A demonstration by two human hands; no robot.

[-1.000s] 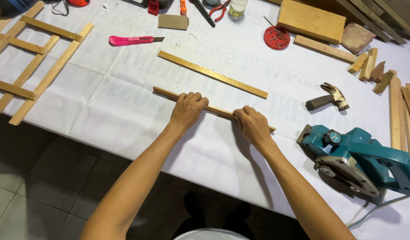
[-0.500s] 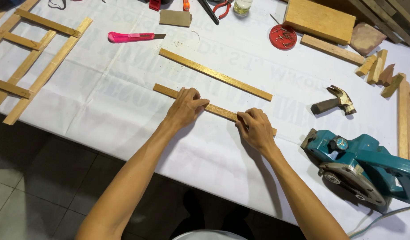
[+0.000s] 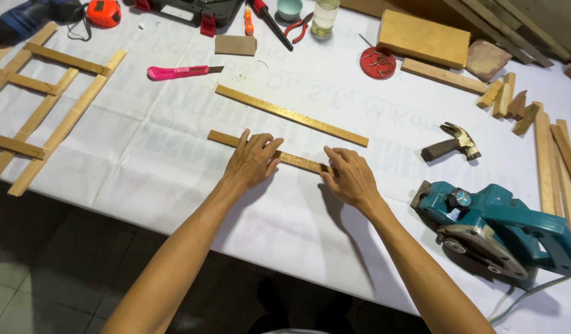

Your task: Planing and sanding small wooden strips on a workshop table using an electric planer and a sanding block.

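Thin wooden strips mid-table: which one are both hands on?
The nearer, shorter thin wooden strip, under left hand and right hand; the longer strip lies untouched beyond.
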